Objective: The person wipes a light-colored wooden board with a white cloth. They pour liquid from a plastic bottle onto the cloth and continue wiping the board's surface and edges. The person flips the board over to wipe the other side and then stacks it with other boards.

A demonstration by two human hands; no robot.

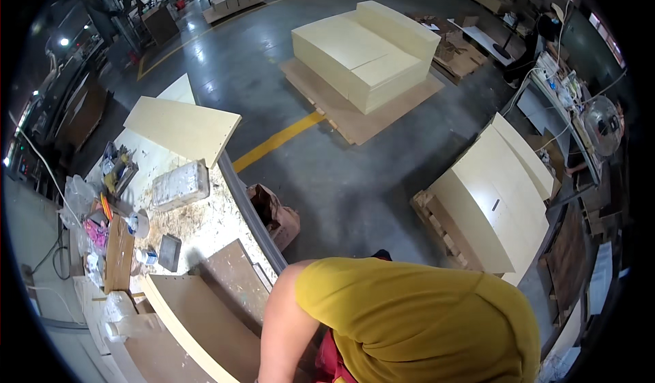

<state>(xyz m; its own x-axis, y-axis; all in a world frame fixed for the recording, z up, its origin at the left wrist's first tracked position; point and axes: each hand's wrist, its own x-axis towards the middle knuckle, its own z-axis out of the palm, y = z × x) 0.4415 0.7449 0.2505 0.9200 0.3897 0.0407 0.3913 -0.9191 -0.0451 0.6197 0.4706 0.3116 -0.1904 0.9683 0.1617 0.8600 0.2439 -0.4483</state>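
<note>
Neither of my hands shows in the head view. A bare upper arm [285, 321] comes out of a mustard-yellow sleeve [382, 301] and runs down past the lower edge, so whatever its hand touches is hidden. Beside this arm lies a brown panel with a pale cream edge [205, 315], cut off by the lower edge. Behind it, a flat brown board [235, 277] rests on the stained white worktable [225, 222]. A dark grey block [170, 252] and a larger block wrapped in pale tape [180, 186] sit farther up the table.
A cream panel [181, 125] overhangs the table's far end. Tubs, bags and a cardboard piece [119, 253] crowd its left side. A paper sack [274, 216] stands against the table. Stacked cream panels [361, 48] and another stack [491, 199] occupy the floor. A person [535, 41] is at far right.
</note>
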